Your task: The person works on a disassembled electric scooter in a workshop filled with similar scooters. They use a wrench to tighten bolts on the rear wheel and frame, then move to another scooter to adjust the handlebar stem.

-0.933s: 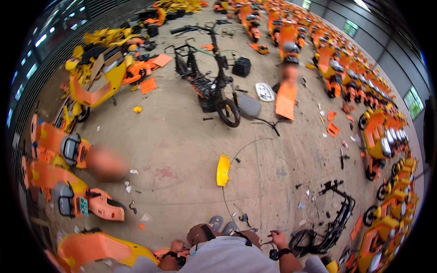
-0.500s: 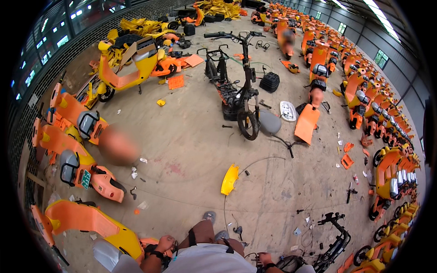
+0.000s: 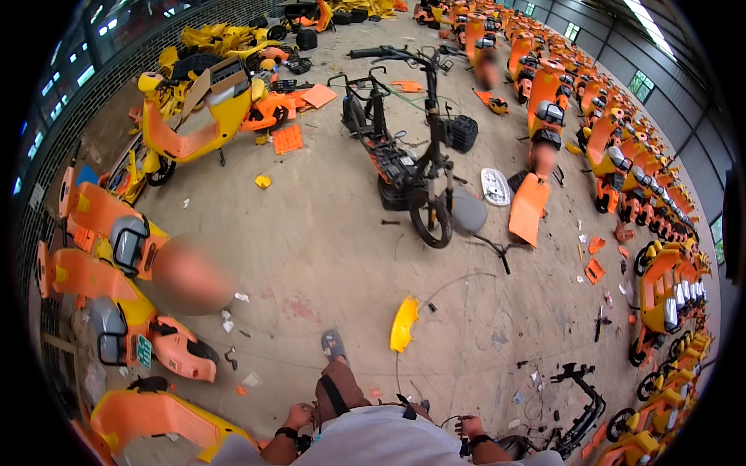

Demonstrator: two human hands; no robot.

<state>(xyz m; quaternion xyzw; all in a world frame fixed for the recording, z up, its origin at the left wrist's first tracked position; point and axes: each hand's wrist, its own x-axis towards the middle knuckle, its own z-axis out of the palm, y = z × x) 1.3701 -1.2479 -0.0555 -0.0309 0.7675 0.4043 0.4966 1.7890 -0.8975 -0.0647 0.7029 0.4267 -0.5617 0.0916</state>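
Note:
My left hand (image 3: 299, 415) hangs at my left side with loosely bent fingers and nothing visible in it, beside an orange and yellow scooter body (image 3: 144, 412). My right hand (image 3: 470, 426) hangs at my right side, fingers slightly bent and open, near a stripped black scooter frame (image 3: 579, 408). A yellow curved panel (image 3: 404, 322) lies in front of me with a thin cable by it. Farther ahead a black stripped scooter (image 3: 420, 179) stands upright, with a grey seat (image 3: 468, 210) beside its front wheel.
Orange and yellow scooters (image 3: 109, 311) line the left. Dense rows of more (image 3: 606, 147) fill the right. A loose orange panel (image 3: 528, 210), a white tray (image 3: 496, 186) and scattered scraps lie on the concrete floor (image 3: 326, 256). Piled yellow panels (image 3: 210, 39) sit at the back.
My left foot has stepped forward and my right foot is now mostly hidden. My hands have shifted slightly as they hang, and the view has swung a little.

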